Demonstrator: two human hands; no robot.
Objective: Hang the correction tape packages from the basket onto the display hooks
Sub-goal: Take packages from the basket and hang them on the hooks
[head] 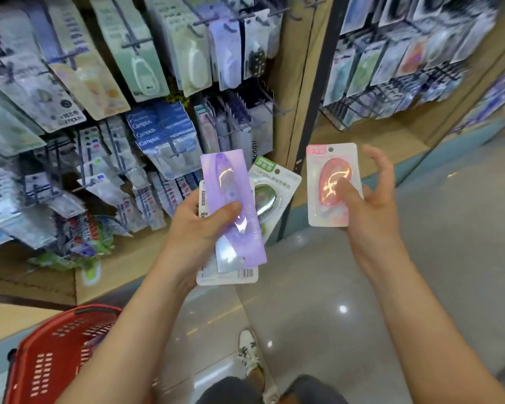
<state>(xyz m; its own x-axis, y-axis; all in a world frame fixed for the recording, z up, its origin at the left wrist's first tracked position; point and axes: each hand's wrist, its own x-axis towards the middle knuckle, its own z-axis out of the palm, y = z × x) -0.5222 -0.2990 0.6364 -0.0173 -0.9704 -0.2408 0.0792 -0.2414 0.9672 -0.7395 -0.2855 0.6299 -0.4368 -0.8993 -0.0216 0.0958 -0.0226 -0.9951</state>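
The red basket (41, 371) sat near left. The left hand (196, 228) gripped a purple package (231, 185) atop others; the right hand (373, 205) pinched a pink package (324, 173).

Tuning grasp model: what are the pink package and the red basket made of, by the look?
Pink package: likely glossy clear plastic blister on printed card; bright glare streaks on the bulge. Red basket: looks like matte moulded plastic; rows of uniform slots in its wall.
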